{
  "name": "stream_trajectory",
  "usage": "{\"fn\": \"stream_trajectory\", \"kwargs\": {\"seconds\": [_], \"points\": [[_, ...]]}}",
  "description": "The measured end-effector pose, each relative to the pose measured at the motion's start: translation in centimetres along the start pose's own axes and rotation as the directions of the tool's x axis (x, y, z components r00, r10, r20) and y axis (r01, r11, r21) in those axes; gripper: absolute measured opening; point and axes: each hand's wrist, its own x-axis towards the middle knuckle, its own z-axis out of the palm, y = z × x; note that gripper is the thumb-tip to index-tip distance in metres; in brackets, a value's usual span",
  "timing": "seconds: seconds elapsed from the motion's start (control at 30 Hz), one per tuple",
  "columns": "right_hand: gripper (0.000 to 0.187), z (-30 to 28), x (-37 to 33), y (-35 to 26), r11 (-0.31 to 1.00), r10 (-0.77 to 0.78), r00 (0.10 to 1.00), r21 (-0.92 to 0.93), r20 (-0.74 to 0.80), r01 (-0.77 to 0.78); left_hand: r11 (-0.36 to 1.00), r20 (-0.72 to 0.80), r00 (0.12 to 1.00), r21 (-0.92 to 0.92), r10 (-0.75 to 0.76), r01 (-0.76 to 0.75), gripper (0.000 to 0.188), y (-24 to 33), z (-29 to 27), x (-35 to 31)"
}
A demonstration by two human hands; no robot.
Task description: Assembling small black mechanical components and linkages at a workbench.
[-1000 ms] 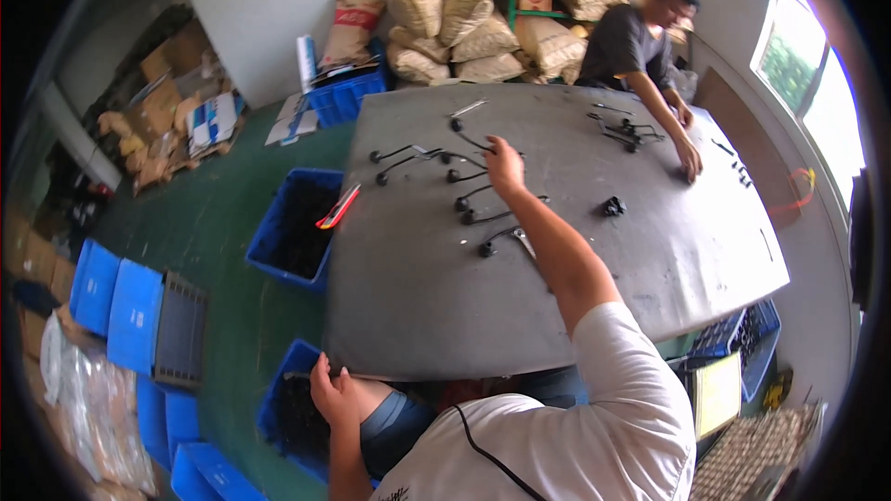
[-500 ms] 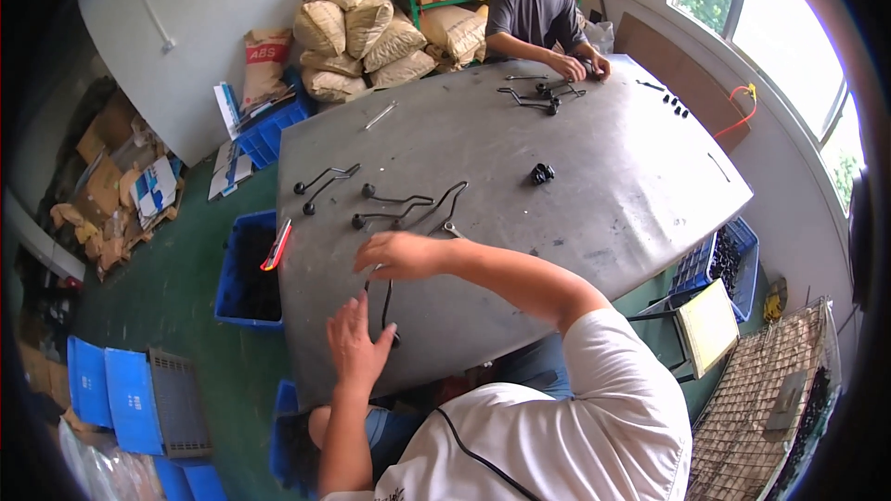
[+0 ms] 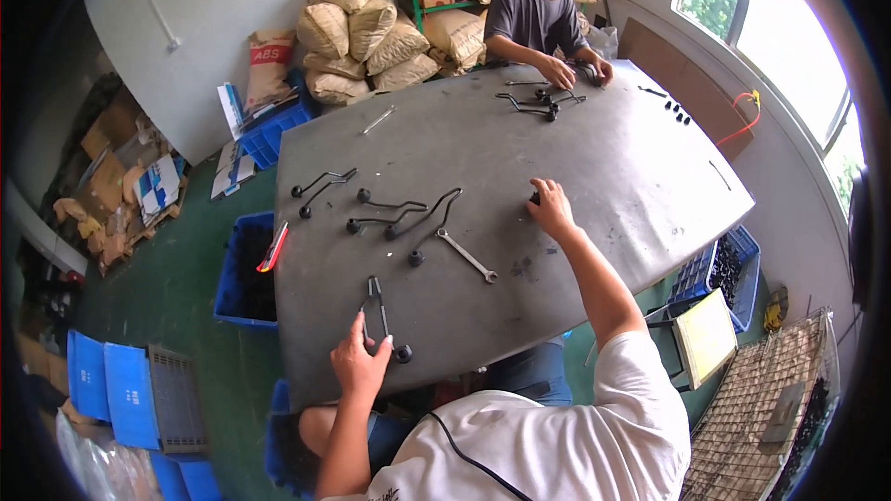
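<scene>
My left hand (image 3: pixel 358 364) is at the table's near left edge, closed around one leg of a bent black metal rod (image 3: pixel 382 314). A round black knob (image 3: pixel 402 353) sits at the rod's other end; the held end is hidden by my fingers. My right hand (image 3: pixel 554 211) reaches to the middle of the table, its fingers closed over a small heap of black parts (image 3: pixel 535 198), mostly covered. Between my hands lies an open-end wrench (image 3: pixel 467 256). Several similar bent rods with knobs (image 3: pixel 394 206) lie beyond my left hand.
A red utility knife (image 3: pixel 273 248) rests at the table's left edge, above a blue crate (image 3: pixel 249 269). Across the grey table (image 3: pixel 445 139) a co-worker (image 3: pixel 538 19) handles black rods (image 3: pixel 529 107). A spanner-like tool (image 3: pixel 379 120) lies far left; a stool (image 3: pixel 707 339) stands right.
My right hand has moved from the rod by my left hand out to the right, onto the heap of black parts. My left hand has closed on the rod; the wrench is uncovered.
</scene>
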Motion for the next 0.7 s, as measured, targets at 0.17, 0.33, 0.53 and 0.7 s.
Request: {"fn": "stream_trajectory", "kwargs": {"seconds": [0.17, 0.33, 0.53, 0.7], "points": [[0.036, -2.0, -5.8, -14.2, 0.920, -0.265, 0.963, 0.308, 0.037, 0.242, 0.989, -0.164, 0.979, 0.057, -0.124, 0.135, 0.059, -1.1, -3.2, 0.6], [0.043, -0.5, -12.7, -20.5, 0.784, -0.557, 0.824, 0.391, 0.102, 0.481, 0.959, -0.252, 0.942, 0.120, -0.222, 0.258, 0.059, -1.8, -0.9, 2.6], [0.039, 3.4, -14.4, -24.9, 0.766, -0.577, 0.784, 0.485, 0.229, 0.422, 0.996, -0.380, 0.921, 0.049, 0.091, -0.078, 0.067, -1.0, 0.8, -0.2], [0.033, 7.2, -9.5, -18.3, 0.848, -0.425, 0.875, 0.439, 0.232, 0.295, 0.960, -0.095, 0.964, -0.108, 0.250, -0.259, 0.082, 2.8, 6.5, -0.4]]}}
